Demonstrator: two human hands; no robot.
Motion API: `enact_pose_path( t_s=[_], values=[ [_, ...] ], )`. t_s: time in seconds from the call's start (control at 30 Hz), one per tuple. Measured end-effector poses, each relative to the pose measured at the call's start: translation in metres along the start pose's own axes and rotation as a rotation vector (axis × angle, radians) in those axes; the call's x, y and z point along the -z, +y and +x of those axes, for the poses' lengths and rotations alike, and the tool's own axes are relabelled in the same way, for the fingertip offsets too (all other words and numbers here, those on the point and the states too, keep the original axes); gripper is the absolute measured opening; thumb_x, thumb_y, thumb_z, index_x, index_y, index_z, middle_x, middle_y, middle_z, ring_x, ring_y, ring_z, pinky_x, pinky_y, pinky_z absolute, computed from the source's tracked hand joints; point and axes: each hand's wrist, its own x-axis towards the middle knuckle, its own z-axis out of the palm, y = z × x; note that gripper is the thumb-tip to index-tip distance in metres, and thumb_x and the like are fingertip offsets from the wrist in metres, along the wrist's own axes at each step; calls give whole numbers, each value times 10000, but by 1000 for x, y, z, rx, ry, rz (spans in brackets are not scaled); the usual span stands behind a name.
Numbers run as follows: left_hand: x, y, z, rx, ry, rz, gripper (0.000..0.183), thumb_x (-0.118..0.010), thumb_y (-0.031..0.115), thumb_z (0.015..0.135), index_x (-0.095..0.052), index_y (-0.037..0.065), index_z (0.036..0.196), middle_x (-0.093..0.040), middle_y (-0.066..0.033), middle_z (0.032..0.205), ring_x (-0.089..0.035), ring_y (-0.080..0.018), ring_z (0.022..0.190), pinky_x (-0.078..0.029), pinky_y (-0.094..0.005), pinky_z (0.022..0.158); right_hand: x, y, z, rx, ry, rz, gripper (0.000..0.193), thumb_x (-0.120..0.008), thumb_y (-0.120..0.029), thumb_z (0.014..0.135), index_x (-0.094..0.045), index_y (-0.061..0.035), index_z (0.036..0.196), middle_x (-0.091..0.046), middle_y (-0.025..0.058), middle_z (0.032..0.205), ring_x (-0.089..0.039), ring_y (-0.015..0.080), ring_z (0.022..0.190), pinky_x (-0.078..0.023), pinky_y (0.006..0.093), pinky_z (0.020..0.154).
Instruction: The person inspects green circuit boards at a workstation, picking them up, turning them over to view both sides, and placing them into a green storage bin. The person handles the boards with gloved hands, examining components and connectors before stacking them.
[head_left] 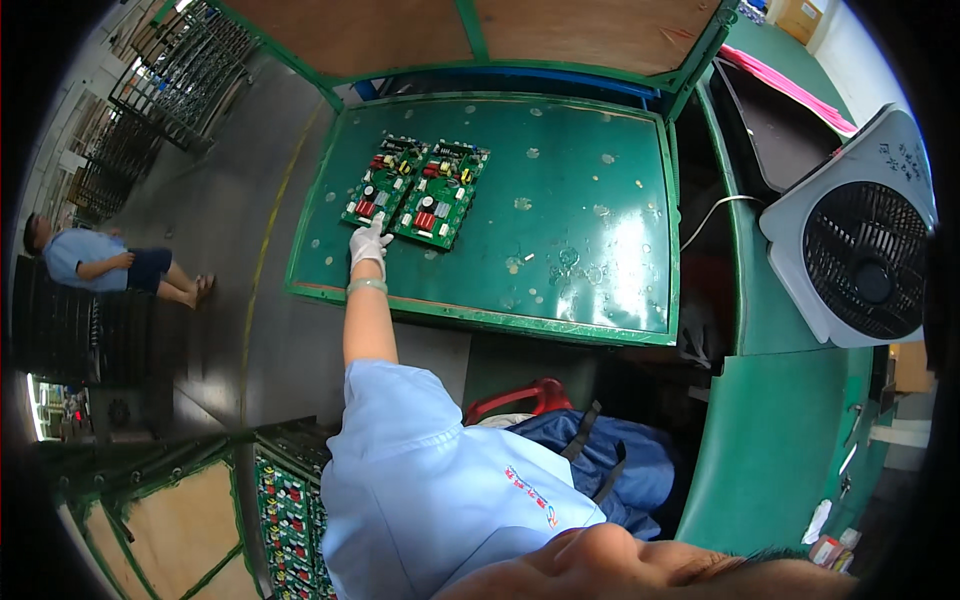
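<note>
My left hand (370, 247), in a white glove with a bangle at the wrist, reaches out over a green-topped table (470, 275). Its fingers are at the near edge of the left green circuit board (384, 180) and close on it; their undersides are hidden. Right beside that board lies a second circuit board (438, 196), slightly nearer to me. Both carry red, yellow, white and black components on their upper faces. My right hand is outside the picture.
A raised green frame (470, 35) stands behind the table. To the right, a grey box fan (865, 265) sits on a green bench beside a dark tray (775, 130). A blue bag (620, 465) lies below. More circuit boards (287, 520) stand in a rack at lower left. A person (95, 260) is on the left.
</note>
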Motion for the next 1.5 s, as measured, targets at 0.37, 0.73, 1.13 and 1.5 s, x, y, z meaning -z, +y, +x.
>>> enact_pose_path(
  t_s=[0.37,0.73,1.13,1.5],
  values=[
    [-1,-19,-8,-177,9,31,647,-672,540,837,-528,-35,1098,-633,-129,710,-520,-152,415,-385,-271,352,12,35,35,-194,612,103,823,-183,-667,933,-397,-34,1412,-597,237,1131,-573,339,860,-475,488,715],
    [-19,-64,-28,-142,-544,-849,563,-468,177,1007,-178,175,1490,-394,-289,1399,-505,-470,1196,-468,-540,979,-14,13,39,-205,609,21,747,-235,-609,929,-426,-28,1358,-603,219,1087,-573,319,831,-472,465,691],
    [-56,-54,-73,-158,-102,-997,820,-566,-110,873,-222,271,1511,-454,-192,1362,-551,-352,1141,-461,-524,960,-27,5,31,-211,620,-12,665,-292,-546,925,-458,-22,1298,-608,200,1040,-574,296,800,-468,441,665],
    [-56,-59,-71,-241,-181,-988,755,-568,-38,904,-188,197,1513,-416,-199,1388,-533,-391,1154,-443,-545,990,-37,-5,29,-207,616,-57,589,-345,-488,921,-487,-16,1244,-613,182,996,-574,276,772,-465,419,641]
  ],
)
